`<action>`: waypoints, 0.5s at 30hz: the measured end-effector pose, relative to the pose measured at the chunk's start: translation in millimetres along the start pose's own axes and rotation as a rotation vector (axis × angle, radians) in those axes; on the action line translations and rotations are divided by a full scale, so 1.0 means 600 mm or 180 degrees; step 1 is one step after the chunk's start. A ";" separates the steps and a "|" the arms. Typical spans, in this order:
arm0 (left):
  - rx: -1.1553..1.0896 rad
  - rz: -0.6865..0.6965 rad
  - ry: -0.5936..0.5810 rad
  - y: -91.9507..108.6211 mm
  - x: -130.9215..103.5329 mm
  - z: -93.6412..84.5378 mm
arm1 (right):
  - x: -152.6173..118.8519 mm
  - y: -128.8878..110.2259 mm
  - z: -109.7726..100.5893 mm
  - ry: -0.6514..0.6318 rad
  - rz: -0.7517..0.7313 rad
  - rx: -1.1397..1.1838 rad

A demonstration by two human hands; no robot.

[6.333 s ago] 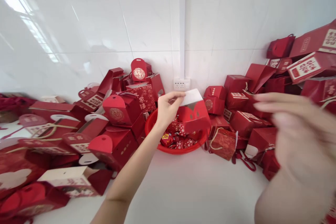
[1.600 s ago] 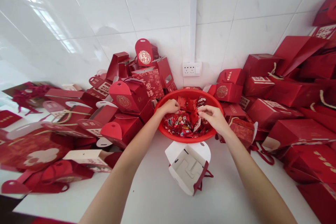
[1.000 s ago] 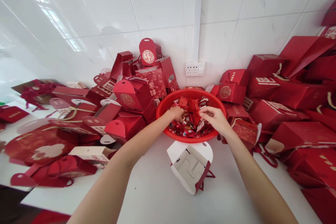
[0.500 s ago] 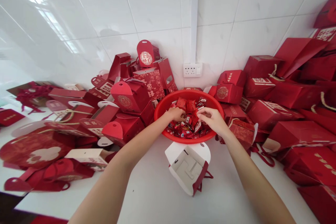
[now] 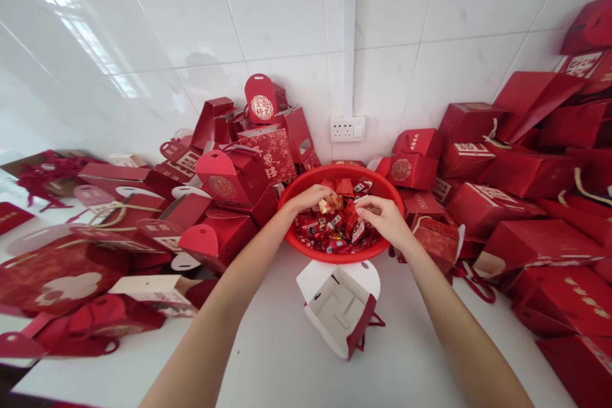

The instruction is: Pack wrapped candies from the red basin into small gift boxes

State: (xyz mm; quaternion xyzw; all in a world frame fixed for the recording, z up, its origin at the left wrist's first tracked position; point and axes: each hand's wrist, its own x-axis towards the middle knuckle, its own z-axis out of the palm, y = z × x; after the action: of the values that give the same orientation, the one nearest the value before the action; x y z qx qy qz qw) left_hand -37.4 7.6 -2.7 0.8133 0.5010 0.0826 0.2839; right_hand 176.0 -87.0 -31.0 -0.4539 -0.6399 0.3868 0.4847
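Note:
A red plastic basin (image 5: 335, 257) holds many small wrapped candies (image 5: 329, 239), mostly red with some dark and white print. My left hand (image 5: 310, 197) reaches over the basin's left side, its fingers closed on a gold-wrapped candy (image 5: 331, 204). Over the right side, my right hand (image 5: 382, 215) has its thumb and fingers pinched at a red-wrapped candy (image 5: 352, 211); its fingertips partly cover it. In front of the basin lies an opened gift box (image 5: 339, 312), pale inside and red outside, with its flaps spread and a dark red cord handle.
Red gift boxes (image 5: 234, 178) are piled left of the basin, and more red boxes (image 5: 521, 236) are stacked on the right. Everything stands on a white table (image 5: 268, 357) against a tiled wall (image 5: 287, 6) with a power socket (image 5: 347, 129).
My left hand has lifted slightly and shifted left, and a gold-wrapped candy now shows at its fingers. My right hand stays at nearly the same spot over the basin.

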 end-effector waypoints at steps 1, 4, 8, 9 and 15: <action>-0.0373 0.0036 0.0013 0.001 -0.003 -0.003 | 0.000 0.001 0.000 0.0040 0.0027 -0.0011; -0.1766 0.0166 -0.0059 0.006 -0.010 -0.008 | 0.003 0.003 0.003 0.0183 0.0084 0.0018; -0.2359 0.0190 -0.0322 0.019 -0.018 -0.005 | 0.006 0.005 0.006 0.0249 0.0158 0.0222; -0.2338 0.0208 -0.0365 0.023 -0.020 -0.004 | 0.007 0.005 0.006 0.0262 0.0195 0.0279; -0.1238 0.0526 -0.0514 0.026 -0.017 0.004 | 0.008 0.000 0.005 0.0634 0.0248 0.1002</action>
State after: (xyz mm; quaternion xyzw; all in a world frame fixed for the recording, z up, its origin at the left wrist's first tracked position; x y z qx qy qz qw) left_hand -29.4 -7.6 5.7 0.7855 0.3830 0.1352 0.4668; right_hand 172.7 -82.4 -30.1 -0.4330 -0.5022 0.4538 0.5953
